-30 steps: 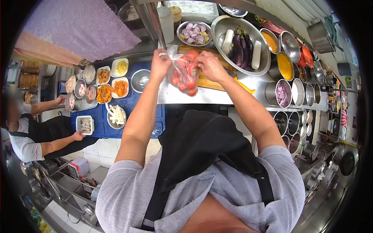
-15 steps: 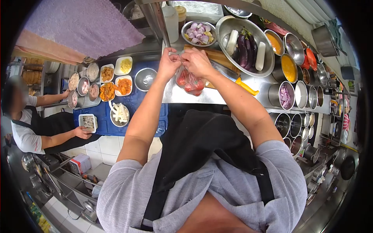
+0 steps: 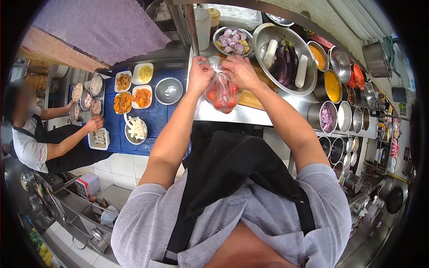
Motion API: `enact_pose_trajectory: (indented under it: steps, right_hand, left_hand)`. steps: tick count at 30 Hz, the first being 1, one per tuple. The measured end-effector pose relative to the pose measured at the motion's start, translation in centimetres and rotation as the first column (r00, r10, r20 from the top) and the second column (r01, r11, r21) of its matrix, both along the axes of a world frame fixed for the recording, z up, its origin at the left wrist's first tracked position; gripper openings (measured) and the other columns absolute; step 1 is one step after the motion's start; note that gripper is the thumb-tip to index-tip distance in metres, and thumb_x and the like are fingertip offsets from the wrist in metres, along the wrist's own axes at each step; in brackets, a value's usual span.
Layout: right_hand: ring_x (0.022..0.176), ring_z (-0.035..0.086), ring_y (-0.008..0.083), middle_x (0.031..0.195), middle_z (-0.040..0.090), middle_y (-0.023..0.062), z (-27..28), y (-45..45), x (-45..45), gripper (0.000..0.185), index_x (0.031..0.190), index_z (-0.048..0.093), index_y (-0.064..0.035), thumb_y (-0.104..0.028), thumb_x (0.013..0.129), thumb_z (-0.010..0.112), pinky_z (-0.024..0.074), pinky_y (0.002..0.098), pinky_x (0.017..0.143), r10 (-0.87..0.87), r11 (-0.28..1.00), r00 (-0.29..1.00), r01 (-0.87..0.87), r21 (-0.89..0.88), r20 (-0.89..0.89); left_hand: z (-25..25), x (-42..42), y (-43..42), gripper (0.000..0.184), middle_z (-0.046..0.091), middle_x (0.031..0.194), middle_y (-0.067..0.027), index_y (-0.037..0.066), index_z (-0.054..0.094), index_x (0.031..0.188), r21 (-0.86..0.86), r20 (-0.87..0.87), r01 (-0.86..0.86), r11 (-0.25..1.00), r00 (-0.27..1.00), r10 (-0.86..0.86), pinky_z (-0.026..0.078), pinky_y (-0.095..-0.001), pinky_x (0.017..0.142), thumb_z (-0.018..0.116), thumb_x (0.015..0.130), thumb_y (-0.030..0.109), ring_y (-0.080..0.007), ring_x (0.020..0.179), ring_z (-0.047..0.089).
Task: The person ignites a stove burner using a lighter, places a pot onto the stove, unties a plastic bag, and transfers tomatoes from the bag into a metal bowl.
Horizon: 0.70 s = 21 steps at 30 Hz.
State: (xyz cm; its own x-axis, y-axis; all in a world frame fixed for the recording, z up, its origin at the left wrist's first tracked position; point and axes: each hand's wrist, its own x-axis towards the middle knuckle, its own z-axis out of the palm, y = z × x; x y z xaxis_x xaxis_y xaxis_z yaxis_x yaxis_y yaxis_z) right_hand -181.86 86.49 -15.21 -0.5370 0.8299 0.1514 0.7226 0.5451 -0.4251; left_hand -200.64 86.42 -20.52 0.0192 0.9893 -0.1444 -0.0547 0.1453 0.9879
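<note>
- The left hand [image 3: 201, 75] has its thumb and fingertips drawn close together, pinching the gathered neck of a clear plastic bag filled with round red produce [image 3: 223, 94].
- The right hand [image 3: 242, 71] grips the same neck from the other side, its fingers curled inward.
- The bag hangs below both hands, over the near edge of a shiny steel counter [image 3: 286, 103]; whether its bottom touches anything, I cannot tell.
- Just beside it, partly under the right forearm, is a yellowish wooden board [image 3: 254, 101].
- Beyond the hands stands a round steel bowl of peeled purple onions [image 3: 230, 39].
- Right of that, a large steel bowl [image 3: 306, 50] holds dark purple eggplants [image 3: 282, 66] and long white vegetables [image 3: 301, 71].
- Well to the left, a co-worker's hand [image 3: 95, 123] is at a white basket [image 3: 99, 146].
</note>
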Motion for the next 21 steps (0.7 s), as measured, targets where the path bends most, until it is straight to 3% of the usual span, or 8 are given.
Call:
enact_pose_trajectory:
  steps: [2,6,9,11,15,18,20,21]
  right_hand:
    - [0.109,0.055,0.0296,0.104,0.061,0.0045,0.6,-0.2,-0.1,0.013,0.096,0.067,-0.0135,-0.019,0.085,0.069,0.0408,0.0504,0.087,-0.138,0.990,0.989,0.139,-0.011,0.047]
    - [0.104,0.056,0.0297,0.102,0.060,0.0062,1.6,-1.6,-2.3,0.013,0.093,0.066,-0.0109,-0.019,0.084,0.068,0.0404,0.0469,0.084,-0.208,0.968,0.976,0.214,0.131,-0.059]
    - [0.105,0.056,0.0281,0.101,0.061,0.0068,0.5,-2.1,-3.4,0.016,0.094,0.067,-0.0099,-0.018,0.081,0.069,0.0387,0.0478,0.084,-0.202,0.975,0.977,0.195,0.103,0.064]
    - [0.101,0.057,0.0278,0.099,0.062,0.0064,-0.5,-1.9,-3.7,0.015,0.092,0.067,-0.0106,-0.017,0.079,0.069,0.0374,0.0469,0.081,-0.214,0.972,0.972,0.203,0.115,0.097]
    - [0.097,0.056,0.0295,0.093,0.061,0.0076,0.0,-2.3,-2.8,0.010,0.087,0.063,-0.0084,-0.016,0.083,0.067,0.0384,0.0465,0.079,-0.126,0.988,0.991,0.130,0.080,-0.044]
    - [0.097,0.056,0.0311,0.093,0.060,0.0084,-0.7,-1.8,-1.4,0.012,0.086,0.060,-0.0075,-0.017,0.085,0.067,0.0397,0.0467,0.078,-0.014,0.999,0.991,0.018,0.031,-0.131]
    - [0.097,0.056,0.0316,0.093,0.059,0.0088,-0.9,-1.7,-1.0,0.012,0.087,0.059,-0.0075,-0.017,0.085,0.066,0.0400,0.0469,0.079,-0.023,1.000,0.986,0.023,0.000,-0.168]
    - [0.097,0.056,0.0320,0.094,0.059,0.0091,-0.9,-1.6,-1.0,0.013,0.087,0.058,-0.0074,-0.017,0.086,0.066,0.0403,0.0471,0.079,-0.035,0.999,0.978,0.029,-0.033,-0.207]
  left_hand:
    - [0.7,-0.2,0.3,0.046,0.063,0.081,-0.0049,0.003,0.042,0.120,0.112,-0.141,0.050,0.992,0.989,-0.034,0.049,-0.0253,0.058,0.063,0.079,-0.003,-0.0098,0.067,0.060]
    - [0.9,-0.7,0.9,0.047,0.064,0.081,-0.0050,0.003,0.042,0.120,0.070,-0.115,0.091,0.993,0.990,-0.083,0.049,-0.0262,0.055,0.064,0.079,-0.002,-0.0102,0.066,0.060]
    - [1.4,-0.3,0.8,0.047,0.064,0.082,-0.0054,0.002,0.042,0.120,0.068,-0.082,0.102,0.992,0.992,-0.097,0.048,-0.0270,0.051,0.065,0.079,-0.002,-0.0108,0.065,0.061]
    - [2.0,-0.5,0.9,0.048,0.065,0.082,-0.0061,0.002,0.042,0.120,0.061,-0.244,0.124,0.990,0.964,-0.106,0.047,-0.0270,0.050,0.065,0.079,-0.002,-0.0111,0.065,0.061]
    - [0.7,-1.0,1.4,0.048,0.065,0.081,-0.0067,0.001,0.042,0.121,0.100,-0.224,0.194,0.976,0.960,-0.168,0.047,-0.0267,0.050,0.065,0.079,-0.002,-0.0112,0.066,0.061]
    - [-1.0,-0.7,1.3,0.043,0.065,0.082,-0.0074,0.001,0.045,0.119,0.110,-0.065,0.232,0.966,0.972,-0.226,0.050,-0.0279,0.056,0.065,0.080,-0.001,-0.0126,0.068,0.063]
    - [-1.1,-0.4,1.1,0.038,0.066,0.082,-0.0087,0.001,0.048,0.115,0.287,-0.271,0.204,0.936,0.954,-0.125,0.053,-0.0299,0.062,0.064,0.081,0.000,-0.0157,0.069,0.065]
    - [-0.5,-0.3,1.1,0.038,0.066,0.082,-0.0087,0.001,0.048,0.115,0.291,-0.271,0.202,0.935,0.955,-0.122,0.053,-0.0299,0.062,0.064,0.081,0.000,-0.0157,0.069,0.065]
